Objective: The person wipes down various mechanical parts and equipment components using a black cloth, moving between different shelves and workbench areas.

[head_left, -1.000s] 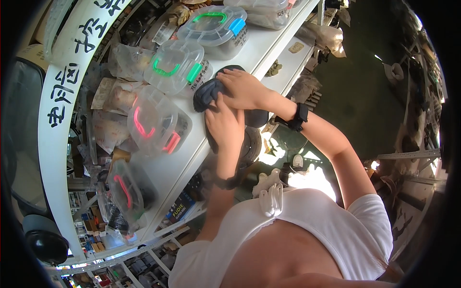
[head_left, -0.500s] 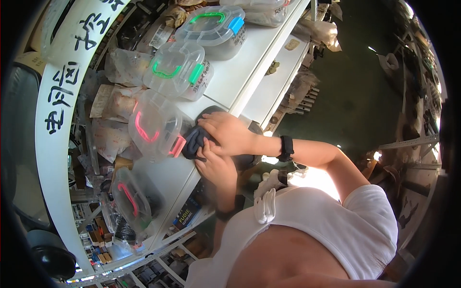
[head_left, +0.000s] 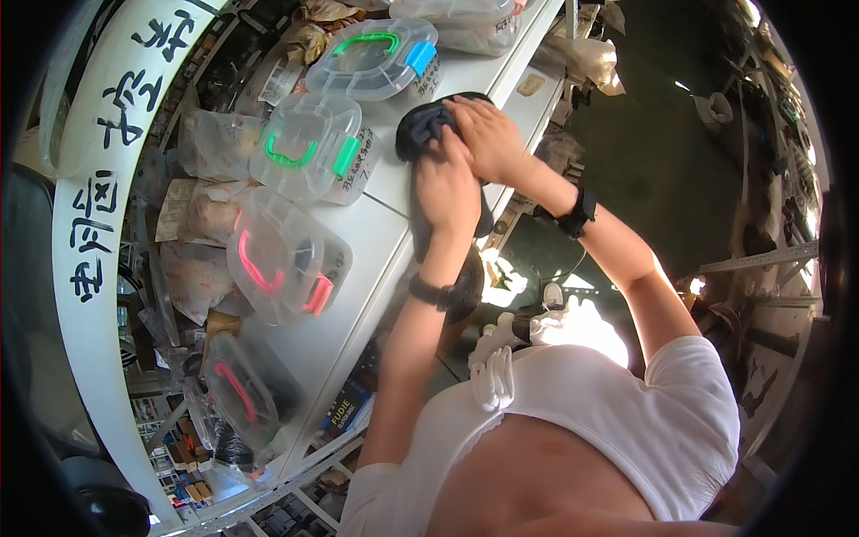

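A bunched dark cloth (head_left: 420, 125) lies against the white shelf top (head_left: 386, 192), just right of the lidded boxes. My right hand (head_left: 488, 139) rests over it from the right, fingers laid along the fabric and gripping it. Close beside, my left hand (head_left: 447, 192) holds the lower part of the same cloth, its fingertips partly hidden by folds and the other hand. A clear box with a green handle and green latch (head_left: 313, 148) stands nearest the cloth on the left. Below it sits a clear box with a pink handle (head_left: 286, 255).
Another clear box with a blue latch (head_left: 371, 58) stands farther back. At the near end is one more pink-handled box (head_left: 240, 389). Plastic bags (head_left: 192, 277) crowd behind the boxes. A white beam with black writing (head_left: 89, 206) curves along the left. Lower shelving holds a blue package (head_left: 349, 404).
Both hands have moved with the dark cloth away from the pink-latched box, farther along the shelf top to the right. My arms now reach out straighter, and the view has shifted slightly.
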The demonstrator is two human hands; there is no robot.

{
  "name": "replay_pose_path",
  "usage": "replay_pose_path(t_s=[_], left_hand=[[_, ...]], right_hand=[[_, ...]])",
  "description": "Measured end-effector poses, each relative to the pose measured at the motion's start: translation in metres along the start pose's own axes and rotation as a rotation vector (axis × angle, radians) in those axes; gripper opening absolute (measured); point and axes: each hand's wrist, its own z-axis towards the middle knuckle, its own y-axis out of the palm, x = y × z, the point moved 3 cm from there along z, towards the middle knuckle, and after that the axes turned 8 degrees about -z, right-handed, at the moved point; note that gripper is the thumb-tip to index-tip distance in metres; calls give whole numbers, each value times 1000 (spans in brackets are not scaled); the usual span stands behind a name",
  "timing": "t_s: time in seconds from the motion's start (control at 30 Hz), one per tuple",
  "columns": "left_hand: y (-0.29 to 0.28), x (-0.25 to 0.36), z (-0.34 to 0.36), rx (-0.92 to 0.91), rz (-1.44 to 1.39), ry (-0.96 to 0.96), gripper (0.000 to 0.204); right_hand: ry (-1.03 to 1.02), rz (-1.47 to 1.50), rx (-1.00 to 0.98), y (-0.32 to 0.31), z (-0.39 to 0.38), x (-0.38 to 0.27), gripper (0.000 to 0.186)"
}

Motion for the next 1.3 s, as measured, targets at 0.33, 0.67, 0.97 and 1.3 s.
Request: replay_pose_path(t_s=[0.33, 0.67, 0.97, 1.3], left_hand=[[35, 16, 36, -25, -135, 39, 35], [-28, -24, -45, 23, -199, -12, 44], [-114, -67, -127, 141, -172, -61, 29], [-113, -50, -162, 648, -768, -222, 30]], right_hand=[[73, -122, -46, 0, 19, 56, 48], [58, -41, 13, -13, -29, -45, 43], [3, 156, 65, -14, -78, -155, 41], [351, 845, -216, -52, -119, -186, 47]])
